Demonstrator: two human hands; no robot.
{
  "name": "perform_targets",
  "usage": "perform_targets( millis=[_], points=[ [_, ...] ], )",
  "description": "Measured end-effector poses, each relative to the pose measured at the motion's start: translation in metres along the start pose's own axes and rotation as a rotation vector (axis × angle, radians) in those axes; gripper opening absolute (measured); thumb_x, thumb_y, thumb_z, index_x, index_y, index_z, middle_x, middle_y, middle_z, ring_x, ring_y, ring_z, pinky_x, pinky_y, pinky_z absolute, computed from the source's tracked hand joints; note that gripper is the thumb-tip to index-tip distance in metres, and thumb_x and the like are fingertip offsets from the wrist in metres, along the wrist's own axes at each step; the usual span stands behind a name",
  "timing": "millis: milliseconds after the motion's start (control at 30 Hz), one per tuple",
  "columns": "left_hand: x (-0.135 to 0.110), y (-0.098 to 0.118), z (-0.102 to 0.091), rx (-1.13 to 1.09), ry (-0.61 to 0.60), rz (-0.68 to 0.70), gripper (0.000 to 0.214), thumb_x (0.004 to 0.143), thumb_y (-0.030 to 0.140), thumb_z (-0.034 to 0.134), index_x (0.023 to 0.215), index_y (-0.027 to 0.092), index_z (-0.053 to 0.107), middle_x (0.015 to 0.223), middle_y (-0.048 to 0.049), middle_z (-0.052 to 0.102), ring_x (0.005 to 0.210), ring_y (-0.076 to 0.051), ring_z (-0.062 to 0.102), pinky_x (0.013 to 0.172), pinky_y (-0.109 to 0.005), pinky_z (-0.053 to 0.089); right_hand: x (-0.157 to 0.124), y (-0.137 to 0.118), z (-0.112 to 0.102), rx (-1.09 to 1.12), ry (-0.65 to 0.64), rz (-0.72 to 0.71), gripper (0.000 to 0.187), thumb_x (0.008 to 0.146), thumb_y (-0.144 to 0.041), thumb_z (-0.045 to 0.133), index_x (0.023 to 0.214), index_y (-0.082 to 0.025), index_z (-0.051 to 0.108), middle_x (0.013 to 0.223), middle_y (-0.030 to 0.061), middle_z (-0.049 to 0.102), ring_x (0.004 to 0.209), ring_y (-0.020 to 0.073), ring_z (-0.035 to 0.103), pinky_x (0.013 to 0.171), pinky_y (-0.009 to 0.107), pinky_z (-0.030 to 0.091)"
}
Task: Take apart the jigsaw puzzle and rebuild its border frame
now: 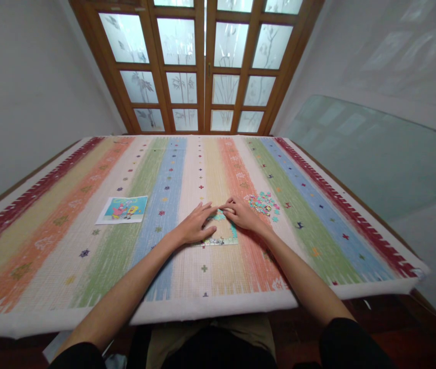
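A partly joined jigsaw puzzle [223,241] lies flat on the striped cloth, its border strips framing a middle where the cloth shows. My left hand [198,224] rests over its left side, fingers stretched toward the far edge and thumb spread apart. At the far right corner, my right hand [243,213] has its fingers bent and drawn together, the tips meeting near my left fingertips. Whatever is between them is hidden. Loose jigsaw pieces [264,203], mostly turquoise and pink, form a pile just right of my right hand.
A printed cartoon picture [123,210] lies on the cloth to the left. The striped tablecloth [156,179] covers a large table whose near edge is at my lap. Beyond stand wooden glass-paned doors [204,66]; a pale glass panel [375,148] leans along the right wall.
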State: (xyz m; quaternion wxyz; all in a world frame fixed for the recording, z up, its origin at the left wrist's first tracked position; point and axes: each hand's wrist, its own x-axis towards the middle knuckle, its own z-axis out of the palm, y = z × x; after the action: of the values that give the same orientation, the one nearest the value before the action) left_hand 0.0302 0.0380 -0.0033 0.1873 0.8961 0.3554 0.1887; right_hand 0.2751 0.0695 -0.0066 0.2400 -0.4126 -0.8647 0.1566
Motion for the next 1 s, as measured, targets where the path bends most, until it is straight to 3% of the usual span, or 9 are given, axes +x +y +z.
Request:
perform_targets(
  millis=[233,433,700,1000],
  points=[
    [-0.013,-0.021,-0.018,0.026,0.082,-0.046,0.046,0.098,0.037,0.05,0.14,0.017,0.052,0.146,-0.0141,0.058,0.145,-0.031,0.043,0.123,-0.056,0.03,-0.001,0.006,-0.005,0.028,0.038,0.067,0.008,0.09,-0.019,0.066,0.095,-0.019,0.072,0.096,0.0064,0.063,0.094,0.0227,0.06,0.088,0.037,0.047],
    [-0.033,-0.039,-0.034,0.003,0.131,-0.022,0.031,0.1,0.028,0.043,0.123,0.022,0.063,0.126,-0.0109,0.069,0.122,-0.026,0.059,0.107,-0.051,0.048,-0.001,0.007,-0.006,0.103,0.046,0.091,0.007,0.087,-0.019,0.067,0.092,-0.02,0.072,0.095,0.0064,0.062,0.092,0.0222,0.06,0.087,0.037,0.047],
    [-0.047,-0.033,-0.038,-0.001,0.166,-0.053,0.026,0.096,0.035,0.053,0.109,0.019,0.07,0.106,-0.0092,0.068,0.101,-0.025,0.062,0.093,-0.044,0.051,-0.003,0.009,-0.01,0.272,0.039,0.186,0.008,0.086,-0.021,0.065,0.08,-0.018,0.068,0.068,0.0012,0.063,0.062,0.0156,0.055,0.063,0.029,0.044],
    [-0.048,-0.03,-0.03,0.043,0.143,-0.058,0.033,0.093,0.045,0.059,0.113,0.021,0.07,0.108,-0.0093,0.064,0.101,-0.027,0.059,0.095,-0.046,0.048,-0.009,0.008,-0.017,0.267,-0.005,0.148,0.006,0.081,-0.018,0.07,0.075,-0.02,0.07,0.08,0.0042,0.066,0.075,0.018,0.058,0.069,0.031,0.046]
  ],
)
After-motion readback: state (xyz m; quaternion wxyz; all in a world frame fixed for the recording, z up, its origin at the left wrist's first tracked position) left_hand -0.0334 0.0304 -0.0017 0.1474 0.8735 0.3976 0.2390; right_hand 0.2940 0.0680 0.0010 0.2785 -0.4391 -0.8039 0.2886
